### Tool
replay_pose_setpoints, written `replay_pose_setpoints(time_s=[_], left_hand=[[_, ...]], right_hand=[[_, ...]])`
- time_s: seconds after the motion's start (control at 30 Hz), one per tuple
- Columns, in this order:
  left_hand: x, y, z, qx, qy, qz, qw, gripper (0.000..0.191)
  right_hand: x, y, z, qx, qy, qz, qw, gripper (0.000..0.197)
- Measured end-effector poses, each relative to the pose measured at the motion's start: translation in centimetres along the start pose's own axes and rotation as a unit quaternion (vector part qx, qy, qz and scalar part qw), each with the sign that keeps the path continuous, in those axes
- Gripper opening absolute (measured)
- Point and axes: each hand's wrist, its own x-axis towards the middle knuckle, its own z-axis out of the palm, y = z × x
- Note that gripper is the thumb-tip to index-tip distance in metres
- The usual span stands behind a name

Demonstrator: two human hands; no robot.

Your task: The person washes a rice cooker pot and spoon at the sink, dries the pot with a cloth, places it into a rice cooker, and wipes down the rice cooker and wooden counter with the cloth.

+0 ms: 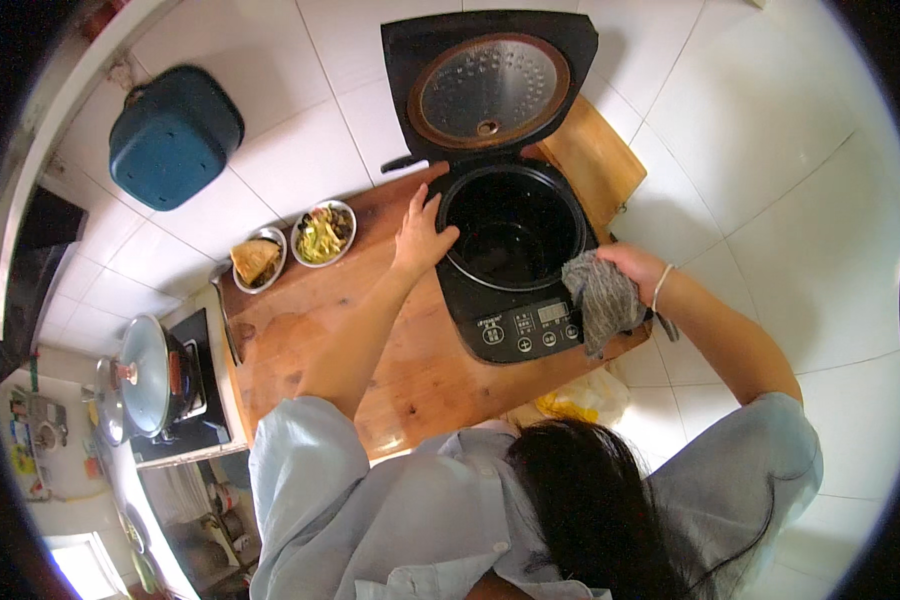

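Note:
A black electric rice cooker (471,330) stands on the wooden counter with its lid (495,90) raised against the tiled wall. Inside the lid is a dimpled metal plate with a brownish ring around it. The round dark cavity (514,232) faces up, and I cannot tell whether an inner pot sits in it. My left hand (424,238) rests at the cavity's left rim, fingers spread, holding nothing. In my right hand (634,266) is a bunched grey cloth (606,304), which hangs over the cooker's right front edge beside the button panel.
Two bowls of food, one with shredded vegetables (323,234) and one with flatbread (256,259), stand at the counter's back left. A lidded pan (146,375) sits on the stove. A wooden board (596,161) leans behind the cooker. A blue basin (176,139) hangs on the wall.

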Motion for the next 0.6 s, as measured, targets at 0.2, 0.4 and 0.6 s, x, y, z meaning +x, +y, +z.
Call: replay_pose_setpoints(time_s=[0.2,0.4,0.6], left_hand=[[-0.8,0.9,-0.1,0.000,-0.014,-0.004,1.000,0.068],[4.9,1.8,-3.5,-0.113,0.191,0.073,0.972,0.079],[11.1,6.3,-13.2,-0.424,0.010,0.042,0.905,0.055]], right_hand=[[-5.2,2.6,0.0,0.209,-0.038,-0.129,0.969,0.032],[-8.2,7.1,3.9,0.408,-0.104,-0.240,0.875,0.039],[-4.9,5.0,14.2,0.455,-0.224,-0.289,0.812,0.037]])
